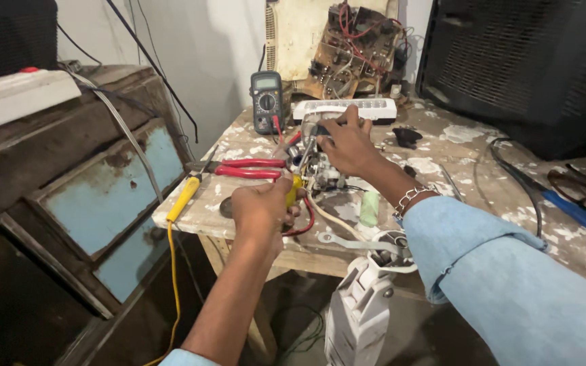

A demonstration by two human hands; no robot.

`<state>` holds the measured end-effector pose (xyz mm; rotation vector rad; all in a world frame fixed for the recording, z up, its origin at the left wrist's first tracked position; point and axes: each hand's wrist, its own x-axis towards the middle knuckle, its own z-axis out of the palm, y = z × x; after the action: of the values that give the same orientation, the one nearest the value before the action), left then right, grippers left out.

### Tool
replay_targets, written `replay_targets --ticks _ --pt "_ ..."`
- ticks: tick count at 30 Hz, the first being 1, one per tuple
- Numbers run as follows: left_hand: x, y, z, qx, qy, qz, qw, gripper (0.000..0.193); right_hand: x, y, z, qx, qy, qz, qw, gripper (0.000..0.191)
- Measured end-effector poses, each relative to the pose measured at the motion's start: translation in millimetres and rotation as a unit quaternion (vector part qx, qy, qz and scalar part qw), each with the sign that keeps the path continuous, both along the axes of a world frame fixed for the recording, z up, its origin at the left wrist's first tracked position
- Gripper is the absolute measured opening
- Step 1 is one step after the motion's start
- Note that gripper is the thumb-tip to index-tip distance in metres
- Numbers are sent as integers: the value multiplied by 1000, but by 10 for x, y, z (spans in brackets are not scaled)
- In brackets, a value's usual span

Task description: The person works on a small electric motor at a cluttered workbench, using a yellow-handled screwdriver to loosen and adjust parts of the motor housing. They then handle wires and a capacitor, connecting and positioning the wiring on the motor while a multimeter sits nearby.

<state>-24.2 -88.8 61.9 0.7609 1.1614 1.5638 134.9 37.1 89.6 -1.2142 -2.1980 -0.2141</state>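
On my surface (469, 146): red-handled pliers (249, 167), dark multimeter (267, 100), yellow-handled soldering iron (183, 198), flat wrench (347, 239), blue-handled tool (581, 213), white remote-like keypad (347, 108). Behind it, a bare circuit board (354, 51).

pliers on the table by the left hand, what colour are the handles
Red. The pliers lie on the table just beyond the left hand, clearest in the head view.

Single head-worn camera, looking down and forward from the person's own eye level, close over the paint-flecked desk (456, 146), both forearms reaching in from the bottom edge, wall right behind.
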Motion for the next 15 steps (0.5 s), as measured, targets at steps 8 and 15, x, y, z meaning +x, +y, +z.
replay_targets --ticks 8,15 --pt "206 -278 -27 98 479 152 859 26 -19 -57 71 -4 2 5 1000 42" --pt "258 -210 -227 152 720 157 658 49 -62 -62 63 25 -19 14 999 42"
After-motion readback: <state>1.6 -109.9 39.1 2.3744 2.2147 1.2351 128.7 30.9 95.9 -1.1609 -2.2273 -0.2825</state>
